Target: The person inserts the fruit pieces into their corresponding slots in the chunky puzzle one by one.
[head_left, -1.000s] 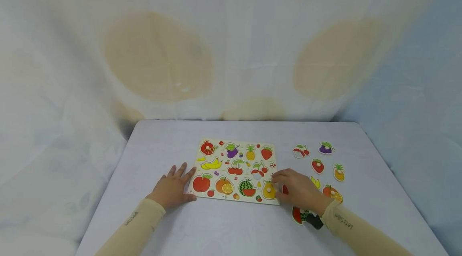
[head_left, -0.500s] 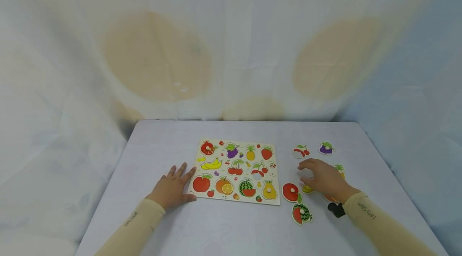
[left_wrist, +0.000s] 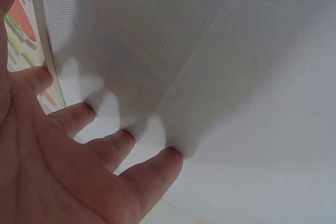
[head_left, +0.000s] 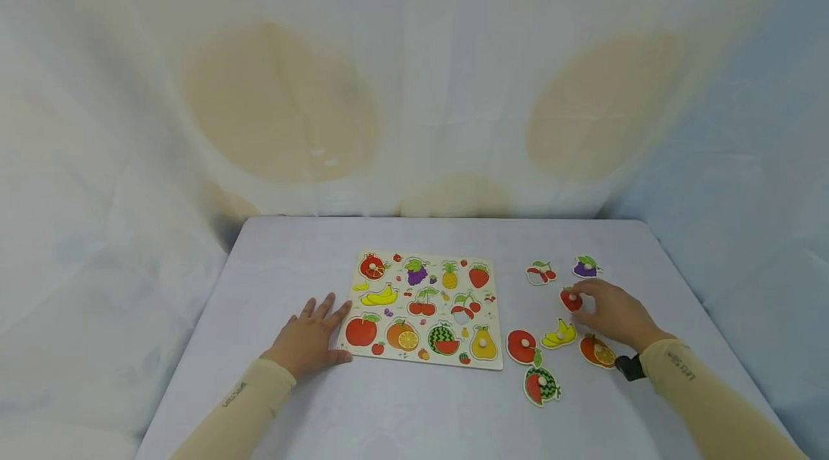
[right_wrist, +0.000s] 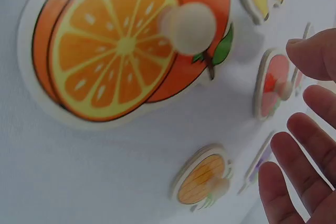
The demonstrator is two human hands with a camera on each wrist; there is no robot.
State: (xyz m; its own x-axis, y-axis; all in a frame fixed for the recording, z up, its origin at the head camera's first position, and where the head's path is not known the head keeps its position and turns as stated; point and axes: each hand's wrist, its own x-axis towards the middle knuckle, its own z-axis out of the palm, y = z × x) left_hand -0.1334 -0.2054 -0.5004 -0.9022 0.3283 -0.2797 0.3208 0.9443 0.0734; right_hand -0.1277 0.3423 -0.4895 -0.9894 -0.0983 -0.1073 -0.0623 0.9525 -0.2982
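Left hand [head_left: 307, 336] is splayed, right hand [head_left: 614, 312] gently curved.

One board [head_left: 423, 337], eight loose pieces [head_left: 522, 347]

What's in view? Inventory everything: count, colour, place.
Fabric-covered table: 1, white, centre
Flat rectangular wood-look fruit board: 1, cream, on table
Knobbed pear piece: 1, yellow, board's near right corner
Loose flat knobbed pieces (apple, watermelon, bananas, orange, strawberry, cherries, grapes, pineapple): 8, multicoloured, right of board
Draped fabric backdrop: count unclear, whitish with tan patches, behind table
Small worn object: 1, black, right wrist
Sleeves: 2, beige, forearms
Left grip: 1, bare, board's left edge
Right grip: 1, bare, at strawberry
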